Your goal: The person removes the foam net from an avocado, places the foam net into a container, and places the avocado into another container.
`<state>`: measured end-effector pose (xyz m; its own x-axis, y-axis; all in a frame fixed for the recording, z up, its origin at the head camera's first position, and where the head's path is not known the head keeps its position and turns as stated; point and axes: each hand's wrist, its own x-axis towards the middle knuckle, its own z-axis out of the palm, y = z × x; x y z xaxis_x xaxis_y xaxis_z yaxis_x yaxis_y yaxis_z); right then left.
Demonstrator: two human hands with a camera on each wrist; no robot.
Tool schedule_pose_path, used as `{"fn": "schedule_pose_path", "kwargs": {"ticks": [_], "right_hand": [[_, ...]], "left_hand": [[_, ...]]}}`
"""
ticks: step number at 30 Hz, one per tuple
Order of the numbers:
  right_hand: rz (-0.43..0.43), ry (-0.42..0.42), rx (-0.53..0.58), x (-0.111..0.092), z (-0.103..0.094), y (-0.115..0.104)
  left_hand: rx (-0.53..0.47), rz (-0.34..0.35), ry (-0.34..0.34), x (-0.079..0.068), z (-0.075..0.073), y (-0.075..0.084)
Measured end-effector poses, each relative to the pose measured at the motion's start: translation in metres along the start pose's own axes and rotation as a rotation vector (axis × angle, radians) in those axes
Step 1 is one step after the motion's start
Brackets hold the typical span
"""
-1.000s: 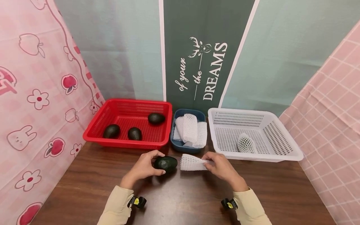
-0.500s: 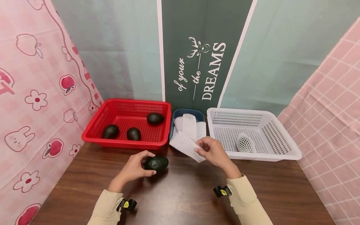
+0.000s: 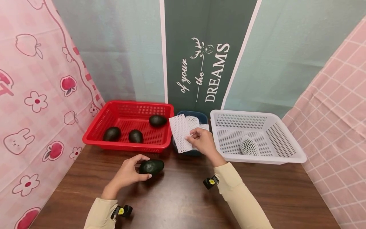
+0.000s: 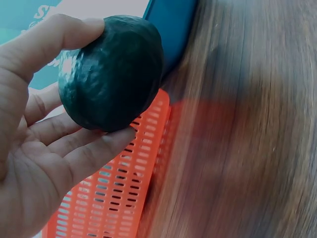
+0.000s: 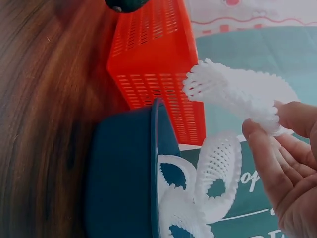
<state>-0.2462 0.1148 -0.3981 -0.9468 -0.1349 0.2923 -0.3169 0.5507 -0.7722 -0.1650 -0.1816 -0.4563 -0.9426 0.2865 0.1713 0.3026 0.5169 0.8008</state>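
A dark green avocado (image 3: 152,167) is gripped between the thumb and fingers of my left hand (image 3: 127,173), in front of the red basket. In the left wrist view the avocado (image 4: 119,74) shows close up, thumb on one side and fingertips on the other. My right hand (image 3: 202,142) pinches a white foam net sleeve (image 3: 180,132) by one edge, over the blue bin (image 3: 203,118). The right wrist view shows that sleeve (image 5: 233,91) hanging above the bin, with thumb and fingers at its edge. More foam net sleeves (image 5: 218,173) stand inside the bin.
At the left, the red basket (image 3: 128,146) holds several avocados (image 3: 135,136). A white basket (image 3: 288,159) on the right contains one avocado in a foam net (image 3: 249,146). Curtains (image 3: 131,57) rise behind and beside the wooden table (image 3: 171,197).
My right hand has carried the foam net sleeve up and left, from the table to over the blue bin. My left hand has shifted left with the avocado.
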Motion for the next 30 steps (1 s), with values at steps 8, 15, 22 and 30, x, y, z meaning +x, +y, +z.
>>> {"fn": "schedule_pose_path", "kwargs": {"ticks": [8, 15, 22, 30], "right_hand": [[0.122, 0.009, -0.044, 0.018, 0.008, 0.001], [0.12, 0.03, -0.17, 0.032, 0.014, 0.004], [0.056, 0.019, -0.388, 0.038, 0.023, 0.011], [0.066, 0.01, -0.571, 0.037, 0.026, 0.015]], "left_hand": [[0.008, -0.031, 0.025, -0.004, -0.008, 0.0], [0.031, -0.035, 0.026, -0.009, -0.012, -0.006], [0.041, -0.063, 0.016, -0.011, -0.012, -0.011], [0.033, -0.053, 0.031, -0.01, -0.015, -0.009]]}}
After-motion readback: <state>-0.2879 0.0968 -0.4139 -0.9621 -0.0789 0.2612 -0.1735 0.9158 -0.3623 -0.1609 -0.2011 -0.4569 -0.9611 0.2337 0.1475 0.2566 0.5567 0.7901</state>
